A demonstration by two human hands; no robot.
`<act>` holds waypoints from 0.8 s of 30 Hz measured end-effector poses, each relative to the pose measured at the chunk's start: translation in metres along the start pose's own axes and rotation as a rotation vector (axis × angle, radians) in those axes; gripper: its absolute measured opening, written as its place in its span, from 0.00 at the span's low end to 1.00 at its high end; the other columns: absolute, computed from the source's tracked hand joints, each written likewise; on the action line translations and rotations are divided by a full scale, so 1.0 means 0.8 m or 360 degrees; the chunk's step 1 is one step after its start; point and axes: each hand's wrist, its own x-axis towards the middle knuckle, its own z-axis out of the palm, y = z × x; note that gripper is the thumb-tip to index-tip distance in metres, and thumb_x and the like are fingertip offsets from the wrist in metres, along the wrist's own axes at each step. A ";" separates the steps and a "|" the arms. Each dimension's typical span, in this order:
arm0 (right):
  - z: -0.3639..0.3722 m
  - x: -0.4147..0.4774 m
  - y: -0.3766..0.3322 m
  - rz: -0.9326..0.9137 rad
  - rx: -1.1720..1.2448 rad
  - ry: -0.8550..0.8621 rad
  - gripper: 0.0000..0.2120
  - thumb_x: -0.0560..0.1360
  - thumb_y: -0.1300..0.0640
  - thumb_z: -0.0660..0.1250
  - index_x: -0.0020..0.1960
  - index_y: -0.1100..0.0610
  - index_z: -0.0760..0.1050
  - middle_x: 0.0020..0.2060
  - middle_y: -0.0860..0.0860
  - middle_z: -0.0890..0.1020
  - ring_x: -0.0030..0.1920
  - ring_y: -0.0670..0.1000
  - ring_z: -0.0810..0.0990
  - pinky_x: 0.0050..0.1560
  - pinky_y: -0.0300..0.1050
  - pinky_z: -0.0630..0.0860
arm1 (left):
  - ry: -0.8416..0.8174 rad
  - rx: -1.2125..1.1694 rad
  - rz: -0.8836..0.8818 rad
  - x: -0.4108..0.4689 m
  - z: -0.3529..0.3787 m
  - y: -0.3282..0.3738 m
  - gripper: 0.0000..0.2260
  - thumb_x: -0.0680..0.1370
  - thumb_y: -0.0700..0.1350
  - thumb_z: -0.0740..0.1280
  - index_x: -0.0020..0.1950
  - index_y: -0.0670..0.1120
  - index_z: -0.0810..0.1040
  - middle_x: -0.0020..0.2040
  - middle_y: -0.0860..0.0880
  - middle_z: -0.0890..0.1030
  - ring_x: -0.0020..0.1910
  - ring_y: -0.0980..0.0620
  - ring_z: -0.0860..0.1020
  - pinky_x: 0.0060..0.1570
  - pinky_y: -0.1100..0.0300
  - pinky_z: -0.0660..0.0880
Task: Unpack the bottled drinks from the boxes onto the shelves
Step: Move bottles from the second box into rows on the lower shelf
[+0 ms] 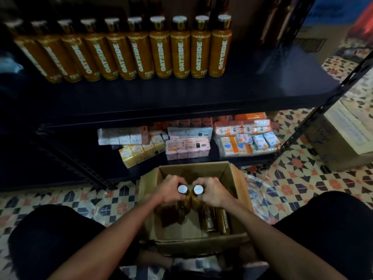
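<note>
Head view: my left grip curls round one bottle and my right grip round another, both upright in the box. Lifted together, I judge they could knock, slip, or clip the shelf.

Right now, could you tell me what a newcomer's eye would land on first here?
The row of orange Oatside bottles standing along the upper shelf draws the eye first. Below, in the open cardboard box on the tiled floor, the left hand and right hand each grip a white-capped bottle by its neck.
</note>
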 end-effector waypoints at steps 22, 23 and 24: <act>-0.254 -0.072 -0.206 -0.0750 0.0355 0.0521 0.26 0.67 0.56 0.81 0.61 0.38 0.79 0.51 0.43 0.85 0.54 0.43 0.83 0.53 0.42 0.81 | 0.0749 0.0147 0.0416 -0.084 -0.288 0.184 0.18 0.68 0.57 0.76 0.56 0.55 0.82 0.44 0.56 0.83 0.43 0.59 0.81 0.45 0.53 0.81; -0.264 -0.074 -0.213 -0.0778 0.0355 0.0523 0.27 0.68 0.57 0.80 0.62 0.37 0.78 0.52 0.43 0.84 0.56 0.42 0.82 0.53 0.41 0.80 | 0.0798 0.0135 0.0432 -0.086 -0.295 0.188 0.19 0.69 0.58 0.75 0.57 0.55 0.82 0.47 0.57 0.83 0.45 0.60 0.81 0.48 0.54 0.81; -0.275 -0.075 -0.222 -0.0814 0.0355 0.0526 0.28 0.68 0.57 0.80 0.62 0.36 0.78 0.53 0.43 0.84 0.56 0.41 0.81 0.54 0.41 0.80 | 0.0847 0.0124 0.0463 -0.088 -0.303 0.193 0.19 0.70 0.58 0.75 0.59 0.55 0.81 0.49 0.57 0.83 0.47 0.61 0.80 0.49 0.55 0.80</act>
